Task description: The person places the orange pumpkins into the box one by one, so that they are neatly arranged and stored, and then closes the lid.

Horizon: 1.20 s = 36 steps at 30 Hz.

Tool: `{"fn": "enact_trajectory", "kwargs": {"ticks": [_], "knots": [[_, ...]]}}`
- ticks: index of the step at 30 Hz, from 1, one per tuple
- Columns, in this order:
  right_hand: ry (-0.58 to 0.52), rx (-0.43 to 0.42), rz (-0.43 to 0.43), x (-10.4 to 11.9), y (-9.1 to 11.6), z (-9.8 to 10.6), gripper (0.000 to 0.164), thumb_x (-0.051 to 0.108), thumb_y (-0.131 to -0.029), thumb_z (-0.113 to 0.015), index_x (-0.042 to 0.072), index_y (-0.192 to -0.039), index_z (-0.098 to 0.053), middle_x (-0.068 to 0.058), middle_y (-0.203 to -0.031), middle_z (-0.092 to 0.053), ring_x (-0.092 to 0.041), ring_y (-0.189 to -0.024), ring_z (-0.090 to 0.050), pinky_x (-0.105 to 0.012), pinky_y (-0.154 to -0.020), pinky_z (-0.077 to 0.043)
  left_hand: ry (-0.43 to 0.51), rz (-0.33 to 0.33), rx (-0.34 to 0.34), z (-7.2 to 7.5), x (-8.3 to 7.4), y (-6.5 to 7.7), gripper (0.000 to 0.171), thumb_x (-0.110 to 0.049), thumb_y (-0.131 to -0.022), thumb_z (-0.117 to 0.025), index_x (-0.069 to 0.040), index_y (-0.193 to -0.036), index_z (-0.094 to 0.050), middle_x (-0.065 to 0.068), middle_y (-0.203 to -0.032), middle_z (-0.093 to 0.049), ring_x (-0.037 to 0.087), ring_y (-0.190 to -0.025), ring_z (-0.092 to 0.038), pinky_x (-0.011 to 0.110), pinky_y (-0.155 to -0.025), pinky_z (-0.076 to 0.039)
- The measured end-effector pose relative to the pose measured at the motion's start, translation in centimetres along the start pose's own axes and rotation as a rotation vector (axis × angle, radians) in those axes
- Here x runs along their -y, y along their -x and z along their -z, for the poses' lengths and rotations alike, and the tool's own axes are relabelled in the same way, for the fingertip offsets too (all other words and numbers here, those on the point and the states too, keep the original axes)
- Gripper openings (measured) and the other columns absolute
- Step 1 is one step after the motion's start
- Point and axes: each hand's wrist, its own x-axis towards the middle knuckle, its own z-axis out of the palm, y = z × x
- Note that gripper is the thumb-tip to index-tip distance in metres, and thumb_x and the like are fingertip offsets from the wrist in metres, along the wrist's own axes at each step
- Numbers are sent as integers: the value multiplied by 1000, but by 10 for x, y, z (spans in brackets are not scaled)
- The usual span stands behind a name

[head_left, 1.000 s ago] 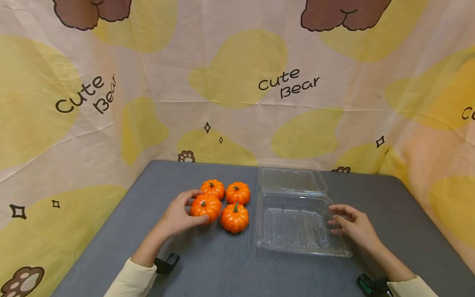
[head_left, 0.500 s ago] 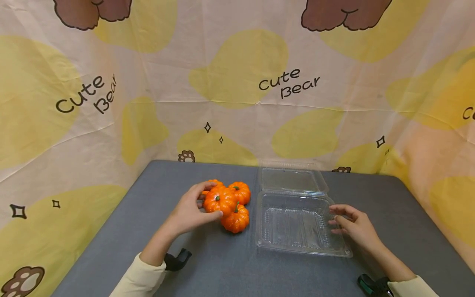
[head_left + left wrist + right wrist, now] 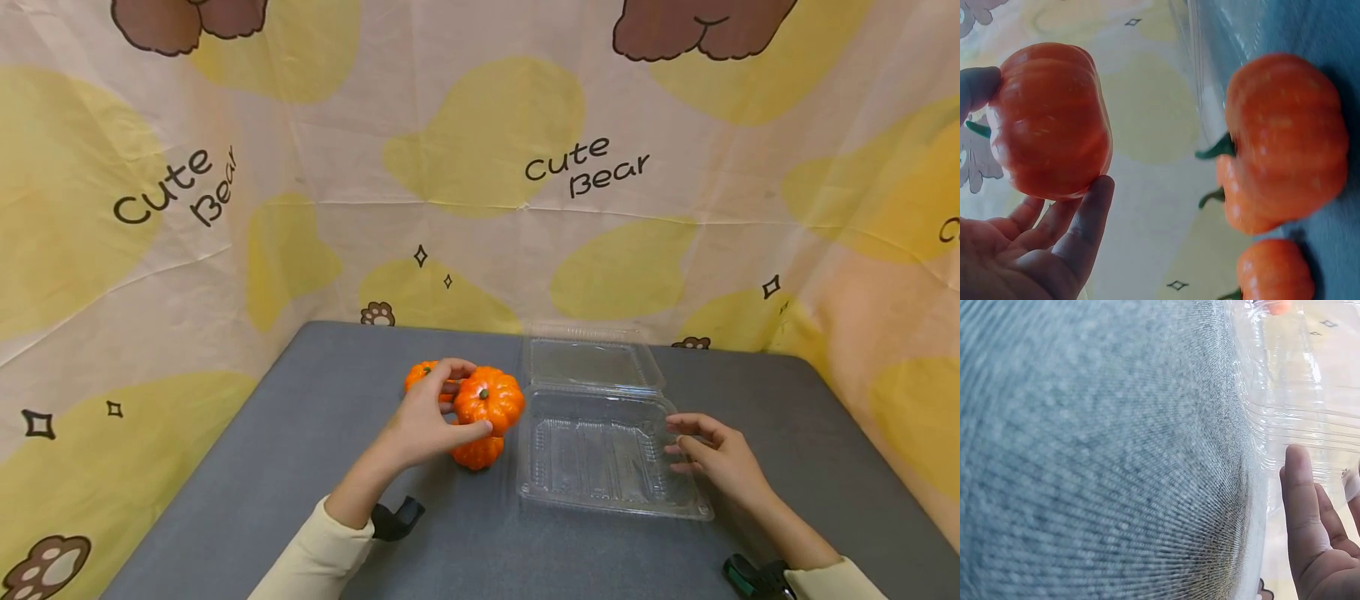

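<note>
My left hand point(image 3: 420, 429) grips a small orange pumpkin point(image 3: 493, 402) between thumb and fingers, its green stem up. In the left wrist view this pumpkin point(image 3: 1050, 125) hangs well apart from three others. Of those, one pumpkin point(image 3: 478, 455) shows below the held one in the head view, and another pumpkin point(image 3: 418, 375) peeks out behind my fingers; the third is hidden there. A clear plastic clamshell container point(image 3: 615, 505) lies to the right with its lid folded back. My right hand point(image 3: 723, 458) is at its right wall, fingers fairly straight and close against the plastic.
The clear lid point(image 3: 588, 367) lies behind the container's tray on the grey table point(image 3: 465, 550). A patterned cloth point(image 3: 480, 167) hangs behind and at the sides of the table. Dark straps point(image 3: 397, 521) sit at both wrists.
My left hand has lifted one pumpkin from the group and carried it right, toward the container. My right hand and the container have stayed in place.
</note>
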Motion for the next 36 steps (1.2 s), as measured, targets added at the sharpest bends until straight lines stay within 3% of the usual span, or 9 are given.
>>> {"fn": "enact_trajectory", "kwargs": {"ticks": [3,10,24,36], "knots": [[2,2,-5,-1,0,0,35,8,-98,-52,-10,-127,-51,13,-103,-65,-8,-85,-70,-31,-66,-59,8,-25,2,-7,-2,-2,62,-20,-71,-83,-17,-125,-52,0,-124,-56,19,-102,-61,37,-89,-54],[-23,17,-14,-1,0,0,37,10,-98,-53,-11,-129,-49,16,-104,-65,-7,-86,-70,-32,-66,-59,12,-11,30,-25,-2,-6,59,-23,-73,-82,-22,-124,-52,-4,-125,-57,22,-103,-61,36,-87,-54],[-99,61,-46,-4,0,3,42,13,-98,-55,-9,-132,-46,17,-106,-65,-9,-89,-70,-37,-64,-59,44,-63,111,-67,-5,-10,59,-21,-72,-81,-15,-123,-52,-1,-122,-57,20,-108,-60,26,-82,-55],[-166,95,-19,-8,-2,8,41,11,-97,-56,-2,-135,-45,13,-107,-67,-11,-88,-70,-37,-63,-59,-8,-39,185,-98,-12,-15,57,-31,-72,-80,-20,-121,-52,-5,-119,-58,13,-108,-57,20,-81,-51]]}}
